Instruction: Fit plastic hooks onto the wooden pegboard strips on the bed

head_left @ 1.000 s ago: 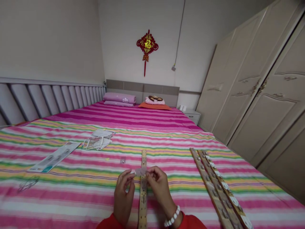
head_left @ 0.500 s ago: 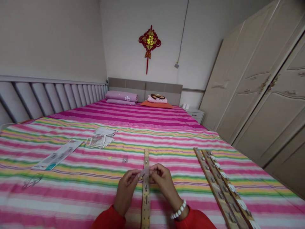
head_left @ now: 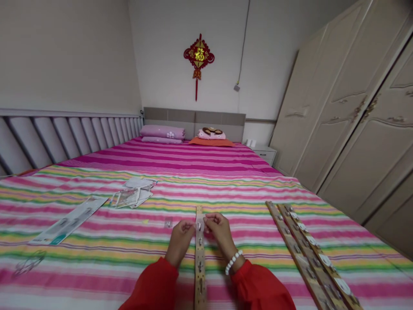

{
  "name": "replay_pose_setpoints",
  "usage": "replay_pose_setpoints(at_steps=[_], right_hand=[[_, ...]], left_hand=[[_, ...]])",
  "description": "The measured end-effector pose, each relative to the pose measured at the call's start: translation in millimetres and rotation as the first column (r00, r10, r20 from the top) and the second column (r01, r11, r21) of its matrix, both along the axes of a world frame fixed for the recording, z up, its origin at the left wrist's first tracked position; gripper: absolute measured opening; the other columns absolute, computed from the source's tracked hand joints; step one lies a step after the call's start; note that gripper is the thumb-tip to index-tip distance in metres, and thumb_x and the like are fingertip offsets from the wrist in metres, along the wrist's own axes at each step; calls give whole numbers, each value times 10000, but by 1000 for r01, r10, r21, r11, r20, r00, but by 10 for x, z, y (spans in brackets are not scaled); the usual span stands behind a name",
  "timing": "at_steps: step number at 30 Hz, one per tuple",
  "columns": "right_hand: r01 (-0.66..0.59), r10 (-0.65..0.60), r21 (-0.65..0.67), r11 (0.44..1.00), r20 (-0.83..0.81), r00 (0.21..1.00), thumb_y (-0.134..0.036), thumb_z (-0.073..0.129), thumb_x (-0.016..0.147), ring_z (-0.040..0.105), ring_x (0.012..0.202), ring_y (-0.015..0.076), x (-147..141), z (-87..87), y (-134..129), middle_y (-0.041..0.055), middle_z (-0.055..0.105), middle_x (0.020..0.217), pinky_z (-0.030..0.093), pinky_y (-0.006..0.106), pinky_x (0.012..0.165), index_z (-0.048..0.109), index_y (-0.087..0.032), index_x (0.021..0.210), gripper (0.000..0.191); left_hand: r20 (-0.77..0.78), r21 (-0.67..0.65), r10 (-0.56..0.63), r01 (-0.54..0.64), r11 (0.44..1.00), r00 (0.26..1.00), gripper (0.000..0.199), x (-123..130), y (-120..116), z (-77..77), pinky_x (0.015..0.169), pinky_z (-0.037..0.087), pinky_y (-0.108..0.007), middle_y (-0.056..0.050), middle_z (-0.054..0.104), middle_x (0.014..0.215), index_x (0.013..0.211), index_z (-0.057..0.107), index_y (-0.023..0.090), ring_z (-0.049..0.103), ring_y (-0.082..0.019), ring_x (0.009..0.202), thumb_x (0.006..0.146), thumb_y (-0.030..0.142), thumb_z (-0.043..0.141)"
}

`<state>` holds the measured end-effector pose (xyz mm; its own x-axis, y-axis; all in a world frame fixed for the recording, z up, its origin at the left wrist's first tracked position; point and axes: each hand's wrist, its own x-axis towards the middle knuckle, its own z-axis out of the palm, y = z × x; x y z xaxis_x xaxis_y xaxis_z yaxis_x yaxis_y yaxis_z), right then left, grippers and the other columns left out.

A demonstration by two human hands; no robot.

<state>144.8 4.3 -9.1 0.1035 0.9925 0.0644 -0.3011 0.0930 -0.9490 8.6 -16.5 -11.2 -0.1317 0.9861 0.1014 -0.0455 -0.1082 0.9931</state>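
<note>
A narrow wooden strip with small holes lies lengthwise in front of me on the striped sheet, with several small metal hooks on clear squares along it. Near its far end, my left hand and my right hand pinch opposite edges of a clear adhesive hook. That square looks flat over the wood; whether it touches cannot be made out. Another hook sits just nearer to me on the strip. One loose clear hook rests on the sheet left of the strip.
More wooden strips with hooks lie to the right, one bearing white round pieces. On the left are a long packaging card, clear wrappers and papers, and a thin looped tangle. A slatted rail borders the bed.
Both hands have shifted farther up the strip. The clear piece between my fingers was tilted before; the square there now looks flat. My view has turned slightly to the right.
</note>
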Motion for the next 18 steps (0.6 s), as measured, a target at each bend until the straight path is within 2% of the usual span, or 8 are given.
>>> replay_pose_setpoints(at_steps=[5,10,14,18], right_hand=[[26,-26,-6,1000,-10,1000,-261,721,520,464,377,95,-35,-119,340,-56,573,453,376,236,412,654,-154,754,266],[27,-28,-25,999,-14,1000,-222,656,514,415,365,89,-35,-320,634,-79,523,438,347,239,402,658,-143,806,303],[36,-36,-32,999,-7,999,-207,632,524,414,391,92,-45,-464,767,-76,523,462,339,236,413,666,-137,869,354],[43,-43,-28,999,26,999,-221,638,538,408,407,92,-64,-574,819,-74,520,477,338,235,420,683,-138,866,341]], left_hand=[[-29,20,91,-90,996,995,263,46,433,-108,620,474,-287,-14,636,596,636,606,174,602,-170,609,547,414,670],[-15,6,79,-79,997,997,294,84,762,-273,615,461,-295,-31,642,598,628,604,167,598,-176,595,529,438,662],[-56,-2,96,-96,995,994,276,102,897,-375,597,455,-283,-27,640,599,628,594,175,599,-173,589,541,434,632],[-109,-26,115,-118,993,987,218,110,936,-470,575,446,-274,-16,627,582,610,573,184,593,-170,575,562,393,613]])
